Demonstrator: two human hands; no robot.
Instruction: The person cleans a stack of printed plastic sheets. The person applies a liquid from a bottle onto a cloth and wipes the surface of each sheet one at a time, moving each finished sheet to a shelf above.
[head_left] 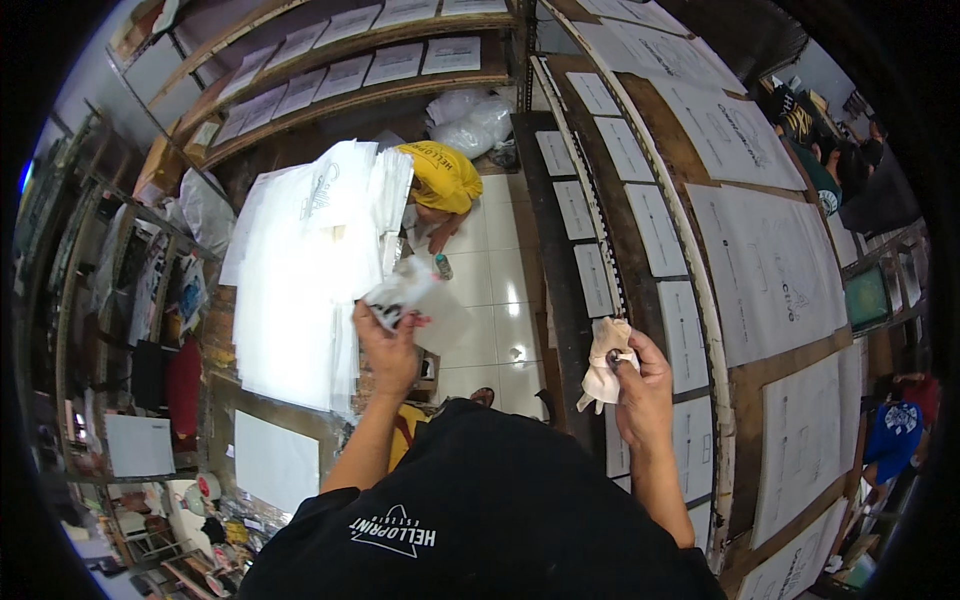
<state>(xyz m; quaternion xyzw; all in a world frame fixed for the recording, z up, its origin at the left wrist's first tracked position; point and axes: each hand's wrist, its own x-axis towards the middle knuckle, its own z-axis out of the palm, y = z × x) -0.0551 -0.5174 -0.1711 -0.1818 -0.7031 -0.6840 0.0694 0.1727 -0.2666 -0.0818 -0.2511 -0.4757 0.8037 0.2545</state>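
Note:
My right hand [645, 390], raised in front of the shelf boards, pinches a crumpled beige cloth [603, 362]. Near my thumb the cloth shows a dark spot. Over the right edge of a tall stack of white sheets [290, 280], my left hand [390, 350] grips a crumpled whitish thing [405, 290] with dark marks. It is blurred, so I cannot tell whether it is cloth or plastic. A bit of red shows beside my left fingers.
Ahead, a person in a yellow shirt [440, 178] bends down beside the stack, above the tiled floor [480, 330]. A small bottle [443, 266] is near that person's hand. Printed white sheets [765, 260] lie on tiered boards at right. More shelves [370, 95] stand at the back.

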